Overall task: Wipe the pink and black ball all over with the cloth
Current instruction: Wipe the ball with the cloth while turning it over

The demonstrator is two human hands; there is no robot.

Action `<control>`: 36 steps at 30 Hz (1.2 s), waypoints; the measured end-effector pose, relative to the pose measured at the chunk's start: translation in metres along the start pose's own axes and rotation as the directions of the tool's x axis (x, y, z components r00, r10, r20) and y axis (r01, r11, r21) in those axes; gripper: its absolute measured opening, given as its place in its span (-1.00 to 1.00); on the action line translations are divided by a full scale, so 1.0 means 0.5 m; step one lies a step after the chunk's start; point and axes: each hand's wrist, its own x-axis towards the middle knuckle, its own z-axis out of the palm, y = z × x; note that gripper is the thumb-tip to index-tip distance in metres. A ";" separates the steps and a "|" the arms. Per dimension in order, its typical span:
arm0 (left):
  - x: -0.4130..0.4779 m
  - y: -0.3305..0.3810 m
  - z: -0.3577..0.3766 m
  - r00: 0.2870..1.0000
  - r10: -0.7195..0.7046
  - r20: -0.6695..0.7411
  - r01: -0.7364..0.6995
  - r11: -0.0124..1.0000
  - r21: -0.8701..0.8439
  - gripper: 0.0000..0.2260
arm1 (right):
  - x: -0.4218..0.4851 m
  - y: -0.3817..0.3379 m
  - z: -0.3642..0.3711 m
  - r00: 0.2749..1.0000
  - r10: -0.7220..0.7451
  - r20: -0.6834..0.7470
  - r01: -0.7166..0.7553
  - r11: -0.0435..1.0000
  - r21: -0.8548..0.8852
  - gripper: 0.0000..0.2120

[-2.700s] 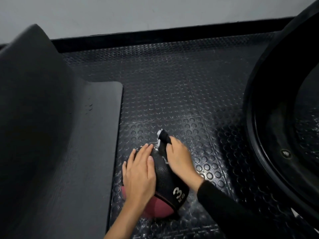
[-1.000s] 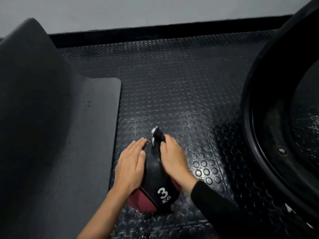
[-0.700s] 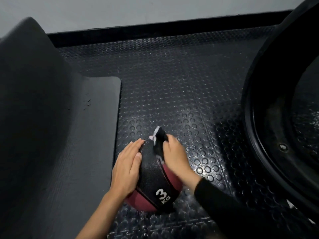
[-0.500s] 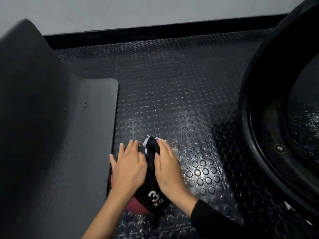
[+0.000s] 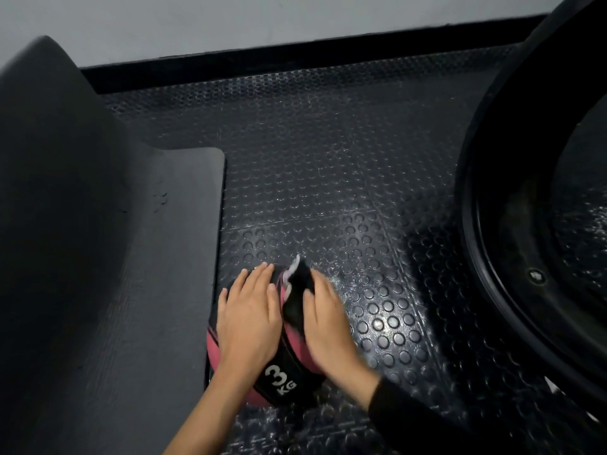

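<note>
- Head view, lower centre of frame: pink and black ball (image 5: 295,362) resting on the studded rubber floor (image 5: 345,198), right against the edge of the grey mat (image 5: 164,290) at left; white "3 KG" lettering on the black band facing the camera.
- Left hand (image 5: 249,320): laid flat over the upper left of the ball, fingers spread and extended, nothing gripped; grip fully open, serving as a steadying palm.
- Right hand (image 5: 325,323): pressed on the upper right of the ball, dark sleeve below; slightly blurred.
- Cloth (image 5: 297,290): dark with a pale edge, pinned under the right hand's inner edge against the ball, a peak sticking up just above the fingertips; fingers extended rather than curled, so held by pressure rather than pinch. Extent of cloth under the palm hidden.
- Right of frame: large black ring-shaped object (image 5: 492,257), well apart from the ball.
- Step in hand, as judged: wiping the top and far side, midway through the task; underside against the floor likely untouched.
- Next move, as judged: rolling the ball with the left palm to bring unwiped faces upward, cloth kept pressed flat.
</note>
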 end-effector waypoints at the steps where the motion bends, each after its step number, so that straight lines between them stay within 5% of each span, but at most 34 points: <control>1: -0.004 0.002 -0.002 1.000 -0.004 -0.010 0.004 1.000 -0.004 -0.45 | 0.053 0.000 -0.001 0.992 0.121 0.043 -0.121 0.993 -0.013 -0.70; 4: -0.002 0.009 -0.002 0.998 -0.058 -0.019 0.058 0.998 -0.020 -0.48 | 0.121 -0.008 0.000 0.955 0.284 0.080 -0.282 0.959 -0.037 -0.76; 10: 0.020 -0.003 -0.006 0.994 -0.102 0.025 0.103 0.994 -0.043 -0.61 | -0.055 -0.036 -0.002 0.997 -0.068 0.025 0.068 0.998 0.010 -0.58; 16: 0.013 0.010 0.005 0.996 -0.087 -0.004 0.087 0.996 -0.031 -0.57 | 0.131 -0.008 -0.012 0.925 0.365 0.108 -0.361 0.931 -0.050 -0.77; 21: 0.019 0.005 0.002 0.997 -0.077 0.017 0.077 0.997 -0.022 -0.61 | -0.048 -0.035 -0.017 0.999 0.015 0.030 -0.016 0.999 0.039 -0.59; 23: 0.016 -0.002 0.001 0.998 -0.065 0.020 0.066 0.997 -0.036 -0.61 | -0.037 -0.032 -0.016 0.998 -0.020 0.052 0.019 1.000 0.010 -0.59; 28: 0.008 -0.004 -0.002 0.998 -0.066 -0.012 0.065 0.996 -0.053 -0.52 | 0.139 -0.018 0.000 0.922 0.360 0.143 -0.352 0.933 -0.081 -0.75; 33: 0.019 -0.015 -0.003 0.994 -0.111 -0.007 0.110 0.991 -0.077 -0.58 | -0.039 -0.043 0.010 1.000 -0.011 0.023 0.011 1.000 -0.009 -0.61; 36: 0.018 -0.019 -0.003 0.995 -0.100 0.010 0.100 0.992 -0.078 -0.61 | -0.043 -0.030 0.007 0.996 -0.086 0.034 0.088 0.996 -0.034 -0.59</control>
